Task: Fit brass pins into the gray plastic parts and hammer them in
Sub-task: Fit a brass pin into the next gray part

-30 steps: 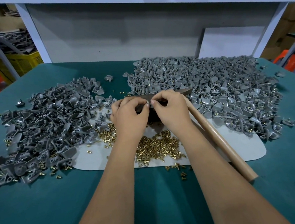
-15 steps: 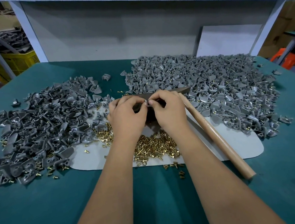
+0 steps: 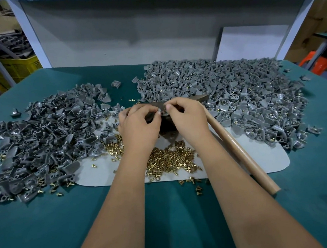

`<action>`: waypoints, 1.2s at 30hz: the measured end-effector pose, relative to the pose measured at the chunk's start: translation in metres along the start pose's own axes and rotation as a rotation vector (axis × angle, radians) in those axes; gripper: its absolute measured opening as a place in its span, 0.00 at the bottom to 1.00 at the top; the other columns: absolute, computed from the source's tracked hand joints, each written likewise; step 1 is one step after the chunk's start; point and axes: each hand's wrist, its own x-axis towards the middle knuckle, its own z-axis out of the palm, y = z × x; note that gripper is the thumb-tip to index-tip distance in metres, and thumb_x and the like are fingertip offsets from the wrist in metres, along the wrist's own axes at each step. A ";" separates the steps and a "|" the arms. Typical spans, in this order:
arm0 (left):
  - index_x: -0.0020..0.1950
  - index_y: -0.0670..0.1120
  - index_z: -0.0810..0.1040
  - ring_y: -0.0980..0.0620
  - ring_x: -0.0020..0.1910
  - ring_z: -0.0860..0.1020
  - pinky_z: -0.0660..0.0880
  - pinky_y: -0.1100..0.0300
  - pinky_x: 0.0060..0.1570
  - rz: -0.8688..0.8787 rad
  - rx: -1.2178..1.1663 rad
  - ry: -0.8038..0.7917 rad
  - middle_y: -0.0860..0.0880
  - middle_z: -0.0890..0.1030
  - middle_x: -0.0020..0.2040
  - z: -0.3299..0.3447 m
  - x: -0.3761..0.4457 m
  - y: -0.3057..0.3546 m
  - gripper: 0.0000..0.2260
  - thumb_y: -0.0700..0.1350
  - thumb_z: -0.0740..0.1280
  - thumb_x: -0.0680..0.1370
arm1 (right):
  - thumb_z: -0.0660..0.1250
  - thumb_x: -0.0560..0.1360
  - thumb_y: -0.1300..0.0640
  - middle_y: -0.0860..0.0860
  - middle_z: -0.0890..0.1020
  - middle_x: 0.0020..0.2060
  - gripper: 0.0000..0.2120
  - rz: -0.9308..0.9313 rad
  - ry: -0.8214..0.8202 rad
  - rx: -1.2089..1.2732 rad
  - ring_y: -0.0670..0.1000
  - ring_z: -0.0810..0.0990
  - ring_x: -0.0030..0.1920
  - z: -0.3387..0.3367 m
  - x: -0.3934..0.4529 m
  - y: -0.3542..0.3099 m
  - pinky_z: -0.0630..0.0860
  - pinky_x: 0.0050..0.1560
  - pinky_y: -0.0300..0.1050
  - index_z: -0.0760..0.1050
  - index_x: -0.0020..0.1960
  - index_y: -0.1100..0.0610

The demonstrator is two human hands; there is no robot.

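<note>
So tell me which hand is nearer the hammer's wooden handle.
Right. The right hand sits just beside the wooden handle, which runs along its outer edge. The left hand is on the far side of the right hand, farther from it.

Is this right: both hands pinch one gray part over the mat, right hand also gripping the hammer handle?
Not quite. The head view shows the hammer handle lying free on the mat, beside the right hand. Both it and the left hand do pinch one gray part.
</note>
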 end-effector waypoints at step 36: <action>0.49 0.59 0.80 0.48 0.65 0.62 0.61 0.52 0.63 -0.009 -0.015 -0.031 0.59 0.78 0.59 0.001 0.001 -0.001 0.04 0.51 0.67 0.78 | 0.67 0.76 0.57 0.49 0.82 0.43 0.05 -0.022 0.041 -0.163 0.52 0.76 0.53 0.008 -0.004 -0.003 0.76 0.50 0.53 0.81 0.45 0.51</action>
